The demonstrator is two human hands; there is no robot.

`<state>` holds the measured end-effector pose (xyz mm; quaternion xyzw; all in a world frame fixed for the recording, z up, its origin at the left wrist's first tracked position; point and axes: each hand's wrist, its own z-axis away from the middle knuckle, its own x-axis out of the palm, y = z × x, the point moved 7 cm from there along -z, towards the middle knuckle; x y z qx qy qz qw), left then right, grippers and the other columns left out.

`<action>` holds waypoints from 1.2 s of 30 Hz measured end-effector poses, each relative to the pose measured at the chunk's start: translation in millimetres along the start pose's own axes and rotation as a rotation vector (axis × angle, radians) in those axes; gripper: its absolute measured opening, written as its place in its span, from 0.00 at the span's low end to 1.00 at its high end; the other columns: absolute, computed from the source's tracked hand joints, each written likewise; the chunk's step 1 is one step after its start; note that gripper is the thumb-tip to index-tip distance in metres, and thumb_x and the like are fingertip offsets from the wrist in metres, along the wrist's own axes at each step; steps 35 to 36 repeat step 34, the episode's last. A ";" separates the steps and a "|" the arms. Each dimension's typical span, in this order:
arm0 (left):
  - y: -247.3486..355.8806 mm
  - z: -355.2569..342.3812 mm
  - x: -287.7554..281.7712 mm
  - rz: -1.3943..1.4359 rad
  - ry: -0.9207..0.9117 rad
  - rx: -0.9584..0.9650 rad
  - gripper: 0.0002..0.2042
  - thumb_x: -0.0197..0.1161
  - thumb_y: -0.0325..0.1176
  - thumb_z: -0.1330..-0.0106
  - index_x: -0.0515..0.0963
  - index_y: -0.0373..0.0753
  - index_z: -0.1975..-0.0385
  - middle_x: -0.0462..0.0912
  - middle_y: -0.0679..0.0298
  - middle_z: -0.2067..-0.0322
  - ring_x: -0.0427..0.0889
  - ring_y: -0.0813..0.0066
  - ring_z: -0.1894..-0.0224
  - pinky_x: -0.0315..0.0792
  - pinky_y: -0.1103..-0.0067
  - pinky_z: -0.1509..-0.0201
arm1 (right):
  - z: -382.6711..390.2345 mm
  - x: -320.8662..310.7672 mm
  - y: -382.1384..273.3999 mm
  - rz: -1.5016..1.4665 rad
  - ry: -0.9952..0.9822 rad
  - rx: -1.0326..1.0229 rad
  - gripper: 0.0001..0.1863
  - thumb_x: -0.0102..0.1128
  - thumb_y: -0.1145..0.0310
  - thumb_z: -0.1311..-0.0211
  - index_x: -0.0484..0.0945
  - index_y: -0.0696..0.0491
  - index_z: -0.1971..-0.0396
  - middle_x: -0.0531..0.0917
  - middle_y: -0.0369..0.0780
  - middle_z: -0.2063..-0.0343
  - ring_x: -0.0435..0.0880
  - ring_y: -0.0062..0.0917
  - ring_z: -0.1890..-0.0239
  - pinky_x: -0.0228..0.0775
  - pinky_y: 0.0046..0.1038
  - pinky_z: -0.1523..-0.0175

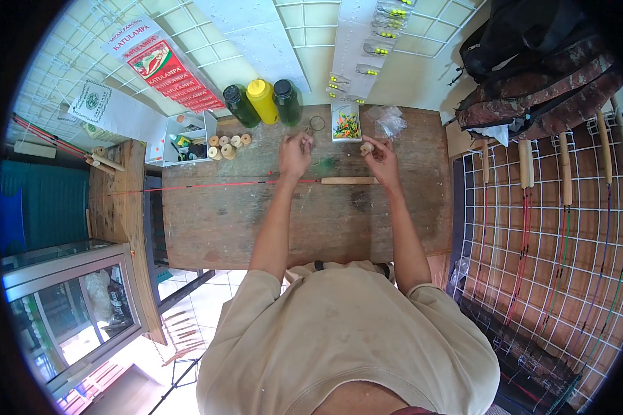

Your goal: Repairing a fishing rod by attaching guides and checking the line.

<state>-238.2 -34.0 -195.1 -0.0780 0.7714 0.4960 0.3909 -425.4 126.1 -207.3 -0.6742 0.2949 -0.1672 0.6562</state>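
Observation:
My right hand (384, 162) grips a small spool (367, 148) of pale wood or thread between thumb and fingers, just in front of a white tray (346, 140). My left hand (295, 153) is closed in a pinch over the table; what is in it, if anything, is too small to make out. Beside its fingertips lies a thin dark loop (317, 123). Below both hands a fishing rod lies crosswise, with a thin red shaft (214, 185) and a pale wooden handle (346, 180). Small bright green, yellow and orange pieces (346, 124) fill the tray.
Several spools (228, 144) stand beside a white box (208, 128) of small items at the left. Two dark bottles and a yellow squeeze bottle (262, 101) stand at the back. Clear plastic bags (387, 122) lie right of the tray. Rods (566, 173) hang on the right rack.

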 end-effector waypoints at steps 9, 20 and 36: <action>43.7 12.2 -12.2 -0.543 -0.112 0.217 0.28 0.60 0.29 0.47 0.69 0.52 0.42 0.76 0.60 0.50 0.67 0.57 0.48 0.61 0.65 0.42 | -2.2 16.8 9.6 -0.209 -0.128 0.177 0.14 0.62 0.76 0.43 0.72 0.57 0.57 0.76 0.35 0.63 0.79 0.17 0.63 0.72 0.18 0.58; 65.7 9.4 27.0 0.112 -0.283 0.269 0.20 0.69 0.36 0.50 0.78 0.47 0.54 0.81 0.66 0.60 0.72 0.64 0.53 0.66 0.69 0.46 | -1.7 43.0 -13.1 -0.426 -0.184 0.175 0.15 0.63 0.76 0.43 0.71 0.57 0.57 0.78 0.35 0.67 0.79 0.16 0.63 0.73 0.19 0.59; 21.1 1.9 -2.2 0.039 -0.143 0.092 0.03 0.65 0.31 0.47 0.82 0.43 0.72 0.83 0.63 0.72 0.75 0.63 0.62 0.69 0.72 0.53 | -7.2 13.2 6.4 0.009 -0.175 0.018 0.23 0.63 0.71 0.43 0.72 0.46 0.45 0.72 0.38 0.51 0.74 0.16 0.59 0.69 0.20 0.58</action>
